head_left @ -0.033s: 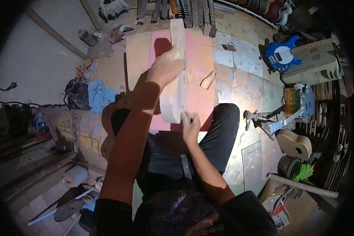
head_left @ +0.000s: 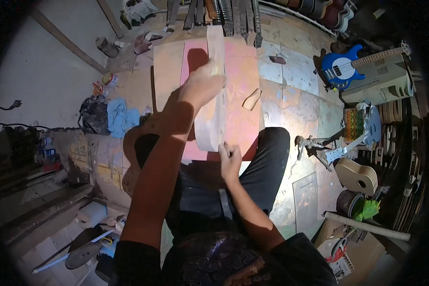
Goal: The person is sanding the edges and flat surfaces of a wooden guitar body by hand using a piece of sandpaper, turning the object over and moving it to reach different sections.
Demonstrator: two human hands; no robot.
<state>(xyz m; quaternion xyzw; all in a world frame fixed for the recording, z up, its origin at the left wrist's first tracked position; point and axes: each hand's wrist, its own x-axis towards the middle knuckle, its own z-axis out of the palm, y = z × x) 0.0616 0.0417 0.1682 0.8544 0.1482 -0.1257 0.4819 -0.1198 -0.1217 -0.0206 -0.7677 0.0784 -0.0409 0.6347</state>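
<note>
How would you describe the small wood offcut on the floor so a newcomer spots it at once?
Start at the pink board lying in front of the seated person. Just off its right edge, on the pale floor tiles, lies the offcut: a short, curved, tan piece. Unlike the long pale guitar neck held on the board, it is small and untouched.

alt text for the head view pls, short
Seen from above, a seated person's left hand presses on a long pale wooden guitar neck lying on a pink board, while the right hand grips its near end. A blue electric bass and unfinished guitar bodies sit at right.
</note>
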